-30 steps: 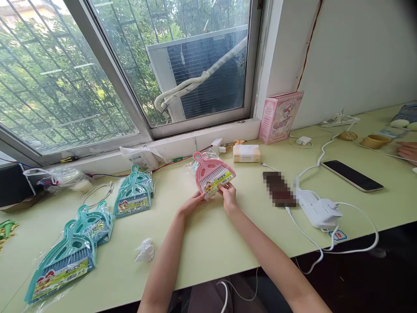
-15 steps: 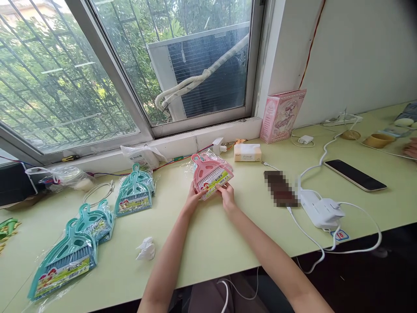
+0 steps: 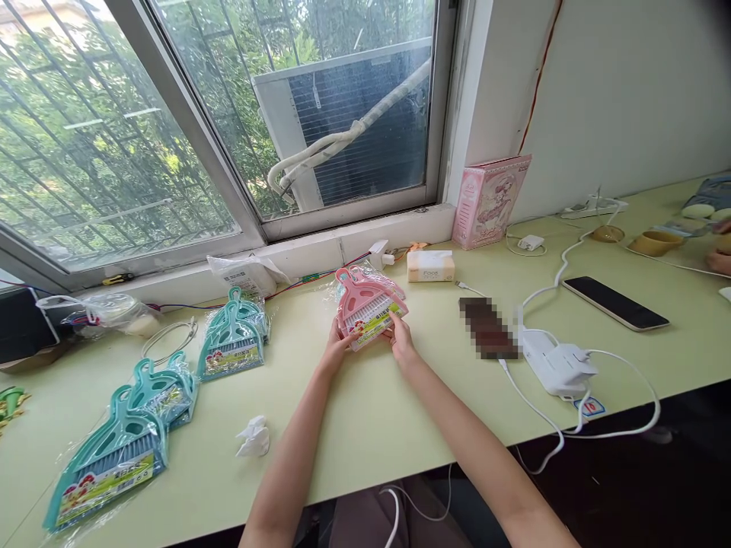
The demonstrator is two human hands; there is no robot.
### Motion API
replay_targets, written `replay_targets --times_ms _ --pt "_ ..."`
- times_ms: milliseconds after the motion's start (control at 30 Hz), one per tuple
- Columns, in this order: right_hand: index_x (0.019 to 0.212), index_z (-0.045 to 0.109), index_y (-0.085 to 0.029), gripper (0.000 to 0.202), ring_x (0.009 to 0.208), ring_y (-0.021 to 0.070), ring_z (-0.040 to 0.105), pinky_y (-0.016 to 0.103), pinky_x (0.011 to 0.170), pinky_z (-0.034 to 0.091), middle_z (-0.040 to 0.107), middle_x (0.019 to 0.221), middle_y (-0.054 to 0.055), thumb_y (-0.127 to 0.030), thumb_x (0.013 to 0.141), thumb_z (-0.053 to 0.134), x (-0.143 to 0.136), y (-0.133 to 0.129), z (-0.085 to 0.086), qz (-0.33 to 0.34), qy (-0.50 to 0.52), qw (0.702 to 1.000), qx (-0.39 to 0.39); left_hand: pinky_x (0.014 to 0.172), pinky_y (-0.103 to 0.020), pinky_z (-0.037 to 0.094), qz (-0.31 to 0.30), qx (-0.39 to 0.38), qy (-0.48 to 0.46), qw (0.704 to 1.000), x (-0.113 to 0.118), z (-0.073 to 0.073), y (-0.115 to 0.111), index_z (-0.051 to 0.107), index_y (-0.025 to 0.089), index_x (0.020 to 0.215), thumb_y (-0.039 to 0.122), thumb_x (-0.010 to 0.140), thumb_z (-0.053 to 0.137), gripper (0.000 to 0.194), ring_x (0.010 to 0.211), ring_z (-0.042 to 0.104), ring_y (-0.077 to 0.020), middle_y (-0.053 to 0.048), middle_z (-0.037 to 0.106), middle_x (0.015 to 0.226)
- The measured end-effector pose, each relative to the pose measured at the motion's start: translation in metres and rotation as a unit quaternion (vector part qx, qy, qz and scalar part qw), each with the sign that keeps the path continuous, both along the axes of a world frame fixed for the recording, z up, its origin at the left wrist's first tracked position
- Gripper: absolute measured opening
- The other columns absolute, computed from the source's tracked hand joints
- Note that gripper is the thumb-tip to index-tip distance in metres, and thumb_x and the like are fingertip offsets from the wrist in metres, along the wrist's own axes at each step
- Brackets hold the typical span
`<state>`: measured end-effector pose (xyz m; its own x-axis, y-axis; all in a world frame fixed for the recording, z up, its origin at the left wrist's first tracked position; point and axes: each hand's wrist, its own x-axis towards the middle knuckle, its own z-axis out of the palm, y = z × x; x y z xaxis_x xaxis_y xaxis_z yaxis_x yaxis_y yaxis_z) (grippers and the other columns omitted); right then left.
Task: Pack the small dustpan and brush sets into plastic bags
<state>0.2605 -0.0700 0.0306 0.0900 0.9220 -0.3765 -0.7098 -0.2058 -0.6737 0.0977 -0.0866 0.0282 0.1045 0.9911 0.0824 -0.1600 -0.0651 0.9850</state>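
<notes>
A pink dustpan-and-brush set in clear wrap, with a printed label along its lower edge, is tilted toward me over the table. My left hand grips its lower left corner, thumb on the front. At the lower right edge, my right hand closes on the set, its fingertips partly hidden. More wrapped handles show behind the pink one. To the left lie teal dustpan-and-brush sets: one pair near the window, another set, and a nearer one overlapping it.
Crumpled tissue lies left of my forearms. A face tissue pack and pink box stand by the window. On the right are a phone, a power strip with trailing cables, and another person's hand.
The view has shifted slightly, moving the surroundings a little left. My right fingers have slid slightly around the set's lower right edge. Both hands still hold the pink set.
</notes>
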Motion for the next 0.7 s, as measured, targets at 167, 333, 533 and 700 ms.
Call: replay_targets --times_ms 167,333,533,700 --pt "0.091 0.063 -0.018 0.017 0.058 0.0147 0.069 0.026 0.052 0.057 0.073 0.074 0.0 -0.031 0.091 0.052 0.002 0.0 0.002 0.003 0.0 1.0 -0.017 0.09 -0.043 0.052 -0.003 -0.007 -0.002 1.0 -0.001 -0.003 0.002 0.042 0.025 0.137 0.035 0.065 0.082 0.083 0.116 0.059 -0.0312 -0.011 0.06 0.129" --pt "0.093 0.064 -0.018 0.026 0.057 0.0139 0.068 0.025 0.052 0.057 0.073 0.075 0.001 -0.041 0.091 0.052 0.005 0.001 0.002 0.006 -0.008 0.999 -0.036 0.089 -0.043 0.053 -0.012 -0.015 0.006 1.0 0.0 -0.002 0.001 0.042 0.025 0.135 0.035 0.067 0.081 0.079 0.118 0.058 -0.0325 -0.011 0.06 0.131" --pt "0.094 0.065 -0.018 0.022 0.064 0.0144 0.07 0.024 0.056 0.058 0.075 0.081 0.004 -0.038 0.087 0.06 0.003 0.003 -0.005 0.027 -0.006 1.0 -0.002 0.092 -0.044 0.052 0.0 -0.007 0.002 1.0 -0.002 -0.002 0.001 0.04 0.026 0.14 0.032 0.067 0.082 0.084 0.121 0.057 -0.0328 -0.011 0.059 0.133" --pt "0.087 0.063 -0.018 0.013 0.072 0.0143 0.072 0.023 0.063 0.06 0.076 0.082 0.002 -0.018 0.077 0.071 -0.004 0.003 -0.009 0.056 -0.015 0.998 0.036 0.094 -0.044 0.053 0.008 -0.014 -0.005 1.0 -0.009 -0.005 0.005 0.04 0.027 0.14 0.032 0.066 0.083 0.085 0.118 0.059 -0.0313 -0.01 0.06 0.131"
